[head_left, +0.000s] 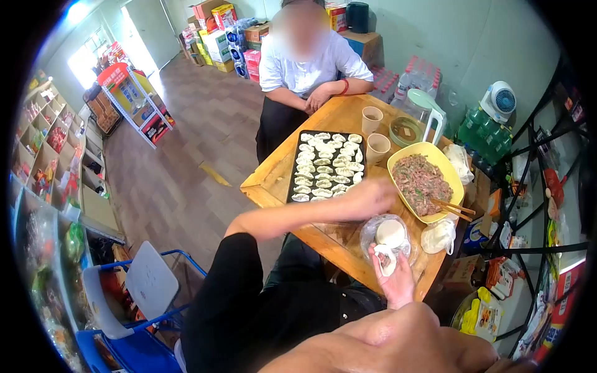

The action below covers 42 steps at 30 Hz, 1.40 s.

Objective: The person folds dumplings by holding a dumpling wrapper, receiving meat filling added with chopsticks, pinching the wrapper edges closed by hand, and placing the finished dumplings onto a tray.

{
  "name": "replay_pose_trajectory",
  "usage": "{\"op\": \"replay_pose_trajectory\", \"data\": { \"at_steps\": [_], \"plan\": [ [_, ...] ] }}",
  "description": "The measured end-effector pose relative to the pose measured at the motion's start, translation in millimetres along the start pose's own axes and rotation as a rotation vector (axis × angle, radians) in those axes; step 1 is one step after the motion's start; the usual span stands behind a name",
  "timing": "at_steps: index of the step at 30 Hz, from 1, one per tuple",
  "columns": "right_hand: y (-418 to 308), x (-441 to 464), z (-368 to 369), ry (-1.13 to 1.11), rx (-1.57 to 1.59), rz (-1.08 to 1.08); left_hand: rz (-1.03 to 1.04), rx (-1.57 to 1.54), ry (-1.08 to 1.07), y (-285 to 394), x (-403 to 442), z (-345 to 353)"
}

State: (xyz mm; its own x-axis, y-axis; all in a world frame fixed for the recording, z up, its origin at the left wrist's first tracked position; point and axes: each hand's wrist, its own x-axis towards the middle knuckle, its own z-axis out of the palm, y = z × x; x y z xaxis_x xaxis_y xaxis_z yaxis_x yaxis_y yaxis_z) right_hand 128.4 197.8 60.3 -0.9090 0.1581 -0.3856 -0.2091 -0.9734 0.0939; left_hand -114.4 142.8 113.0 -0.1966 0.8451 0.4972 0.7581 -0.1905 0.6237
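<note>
My right hand (397, 276), low at the table's right side, cups a round white dumpling wrapper (387, 260) with some meat filling visible on it. My left hand (372, 198) is stretched over the table between the tray and the bowl; motion smears its fingers. Just beyond my right hand, a stack of wrappers (390, 230) sits on clear plastic. A yellow bowl (459, 186) of minced filling (420, 180) stands to the right, with wooden chopsticks (453, 207) resting in it. Rows of folded dumplings (323, 169) lie on a black tray (291, 186).
Two paper cups (377, 149) and a clear pitcher (418, 118) stand at the back of the wooden table (273, 177). A white plastic bag (438, 236) lies beside the bowl. Across sits another person (311, 68), arms on the table edge. A blue-framed chair (152, 280) is at left.
</note>
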Motion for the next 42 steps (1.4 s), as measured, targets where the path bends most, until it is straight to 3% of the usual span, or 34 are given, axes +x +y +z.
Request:
{"op": "replay_pose_trajectory", "data": {
  "at_steps": [2, 4, 6, 9, 11, 15, 17, 19, 21, 22, 25, 26, 37, 40, 42],
  "plan": [
    [1.3, -0.2, 1.8, 0.000, 0.012, 0.021, -0.007, 0.218, 0.109, -49.3, 30.1, -0.8],
    [3.6, -0.2, 4.7, -0.035, -0.014, 0.026, 0.131, 0.426, 0.177, -89.7, 62.6, -7.3],
    [4.1, 2.0, 5.5, -0.053, -0.081, 0.011, -0.037, 0.654, 0.083, -109.1, 82.0, -5.3],
    [5.7, -2.6, 10.0, -0.053, -0.197, -0.042, -0.050, 0.871, -0.006, -133.3, 101.8, 0.9],
    [8.2, -6.5, 16.6, -0.098, -0.233, -0.063, 0.053, 0.882, 0.020, -139.7, 104.6, 2.1],
    [6.0, -11.8, 17.4, -0.065, -0.257, -0.118, 0.040, 0.842, -0.070, -156.2, 115.0, 4.4],
    [3.9, -15.0, 16.8, -0.049, -0.272, -0.132, 0.144, 0.848, 0.133, -165.2, 114.9, 4.1],
    [2.1, -15.6, 17.3, -0.046, -0.290, -0.131, 0.075, 0.794, 0.030, -163.1, 107.6, -3.2],
    [0.8, -17.3, 17.6, -0.055, -0.230, -0.142, 0.135, 0.841, -0.089, -151.4, 98.9, -15.4],
    [-0.4, -17.8, 18.2, -0.069, -0.212, -0.124, -0.001, 0.819, -0.291, -145.5, 98.9, -21.5],
    [-1.0, -16.3, 18.4, -0.031, -0.194, -0.136, 0.141, 0.934, -0.262, -182.3, 97.5, -7.3],
    [-0.5, -16.3, 18.8, -0.030, -0.197, -0.132, 0.065, 0.959, -0.419, -161.8, 99.6, -15.3],
    [-7.4, -21.7, 15.7, 0.037, -0.240, -0.217, -0.151, 1.120, -0.662, -136.6, 112.8, -9.0],
    [-11.9, -16.2, 20.8, -0.048, -0.269, -0.234, -0.147, 1.094, -0.586, -146.3, 119.6, -11.3],
    [-10.0, -19.1, 24.3, -0.047, -0.179, -0.252, -0.188, 1.000, -0.654, -143.0, 113.7, -10.7]
  ]
}}
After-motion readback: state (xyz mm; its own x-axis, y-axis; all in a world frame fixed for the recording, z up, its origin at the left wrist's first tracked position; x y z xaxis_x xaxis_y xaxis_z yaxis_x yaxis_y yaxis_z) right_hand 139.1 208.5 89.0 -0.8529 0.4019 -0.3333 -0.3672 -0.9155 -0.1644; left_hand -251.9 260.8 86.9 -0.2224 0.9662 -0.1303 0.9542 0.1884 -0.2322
